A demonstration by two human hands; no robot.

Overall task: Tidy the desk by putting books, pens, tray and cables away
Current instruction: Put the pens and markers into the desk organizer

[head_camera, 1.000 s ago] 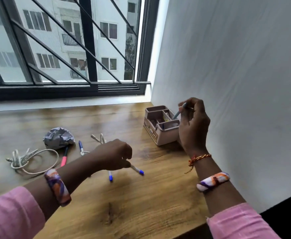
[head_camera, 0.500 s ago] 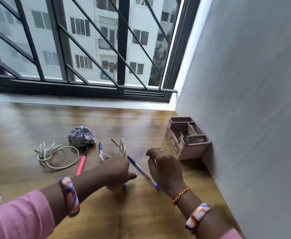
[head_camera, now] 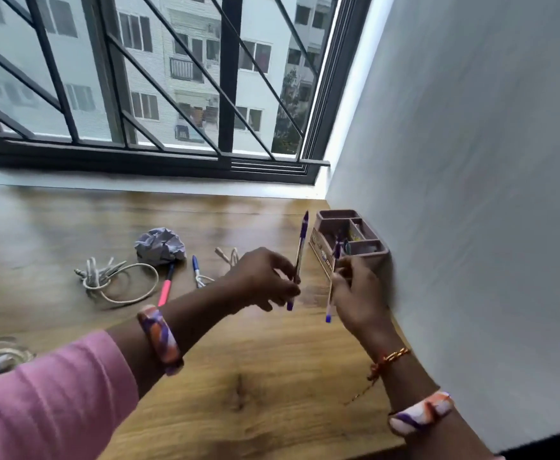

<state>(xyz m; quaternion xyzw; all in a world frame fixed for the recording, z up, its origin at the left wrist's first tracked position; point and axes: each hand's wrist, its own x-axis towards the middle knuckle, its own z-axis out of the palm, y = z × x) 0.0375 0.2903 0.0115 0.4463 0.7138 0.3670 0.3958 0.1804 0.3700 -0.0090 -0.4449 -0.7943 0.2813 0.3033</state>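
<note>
Each hand pinches one blue-capped pen: left hand (head_camera: 265, 280), right hand (head_camera: 355, 290). Beyond the right grip stands the pink compartmented organiser (head_camera: 348, 240) (some pens inside); pink pen (head_camera: 165, 287) and white cables (head_camera: 112, 277) remain leftward.

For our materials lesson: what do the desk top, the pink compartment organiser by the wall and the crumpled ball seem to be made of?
Brown desk top: wood or wood-look laminate; grain and a knot show, with a slight sheen.
Pink compartment organiser: probably moulded plastic; smooth matte walls, rounded edges.
Crumpled pale ball: likely paper; sharp creases and folds.
</note>
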